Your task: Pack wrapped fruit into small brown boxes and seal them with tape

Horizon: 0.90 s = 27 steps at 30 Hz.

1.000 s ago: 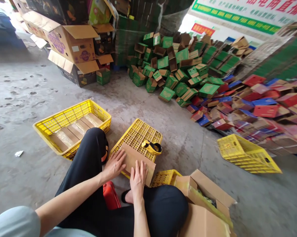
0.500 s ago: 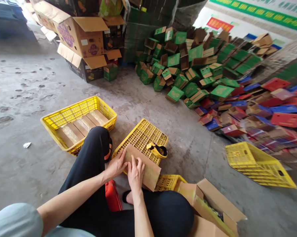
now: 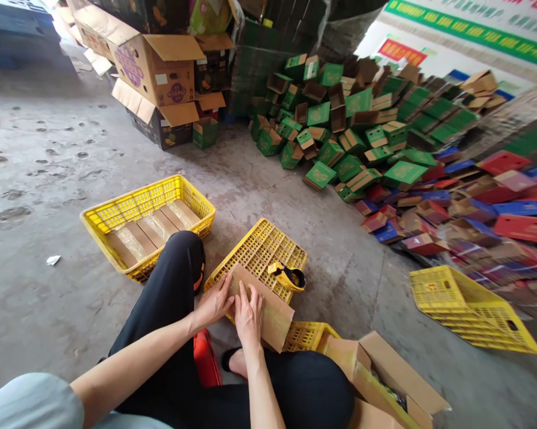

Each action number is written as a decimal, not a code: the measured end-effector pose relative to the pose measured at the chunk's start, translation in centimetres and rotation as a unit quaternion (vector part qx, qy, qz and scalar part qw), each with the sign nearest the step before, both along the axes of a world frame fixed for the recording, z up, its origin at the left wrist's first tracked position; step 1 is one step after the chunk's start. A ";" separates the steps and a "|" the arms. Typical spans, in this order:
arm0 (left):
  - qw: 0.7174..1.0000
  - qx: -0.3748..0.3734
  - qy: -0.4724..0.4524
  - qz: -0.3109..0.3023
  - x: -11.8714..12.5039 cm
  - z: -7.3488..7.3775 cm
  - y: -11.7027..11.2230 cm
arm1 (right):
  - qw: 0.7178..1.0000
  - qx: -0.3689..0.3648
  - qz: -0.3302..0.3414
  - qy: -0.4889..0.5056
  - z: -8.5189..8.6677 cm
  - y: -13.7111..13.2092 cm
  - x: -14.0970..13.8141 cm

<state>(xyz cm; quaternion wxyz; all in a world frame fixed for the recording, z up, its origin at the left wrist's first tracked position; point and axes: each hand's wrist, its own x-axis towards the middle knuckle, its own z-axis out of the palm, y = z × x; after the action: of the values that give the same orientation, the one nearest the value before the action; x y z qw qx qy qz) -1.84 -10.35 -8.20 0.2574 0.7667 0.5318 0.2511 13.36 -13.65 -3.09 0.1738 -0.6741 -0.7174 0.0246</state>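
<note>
A flat brown cardboard box (image 3: 273, 319) lies tilted over an upside-down yellow plastic crate (image 3: 268, 241) in front of my knees. My left hand (image 3: 215, 299) grips the box at its left end, fingers over the edge. With fingers stretched out, my right hand (image 3: 249, 313) rests flat on the top face, close beside the left. A yellow and black tape dispenser (image 3: 286, 276) sits on the crate just beyond the box. The box's underside is hidden.
Left, a yellow crate (image 3: 92, 223) holds several taped cardboard boxes (image 3: 155, 227). An open carton (image 3: 397, 369) stands by my right knee, near a red object (image 3: 205, 357) between my legs. Piled green boxes (image 3: 319, 173), red and blue boxes (image 3: 521, 226) and another yellow crate (image 3: 474, 310) lie farther off.
The whole view has shifted slightly, so everything appears a little further right and down. Both hands stay at the left part of the box, with the right fingers laid a little flatter.
</note>
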 end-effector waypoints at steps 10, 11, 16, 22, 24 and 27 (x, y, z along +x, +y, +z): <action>0.989 0.102 0.055 -0.090 0.6 1.6 -0.6 | 0.997 0.011 -0.079 -0.025 -2.0 -5.8 3.9; 0.988 0.106 0.058 -0.100 0.9 1.7 -0.8 | 0.995 0.012 -0.098 -0.032 -2.3 -6.1 4.1; 0.981 0.112 0.070 -0.141 2.6 2.7 -1.6 | 0.989 -0.017 -0.135 -0.063 -2.7 -6.2 3.6; 0.974 0.113 0.077 -0.182 2.5 3.8 -2.3 | 0.988 -0.026 -0.141 -0.064 -2.4 -6.2 2.9; 0.970 0.113 0.068 -0.204 2.1 3.7 -2.7 | 0.988 -0.019 -0.141 -0.066 -2.3 -6.4 2.8; 0.968 0.117 0.057 -0.216 1.6 3.2 -3.2 | 0.988 -0.014 -0.137 -0.068 -2.1 -6.5 2.7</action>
<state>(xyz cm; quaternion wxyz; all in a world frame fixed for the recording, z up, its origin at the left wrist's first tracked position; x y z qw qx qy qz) -0.25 -13.54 -4.96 0.1833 0.9013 0.3342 0.2058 16.02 -20.11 -5.16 0.1166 -0.7684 -0.6283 -0.0353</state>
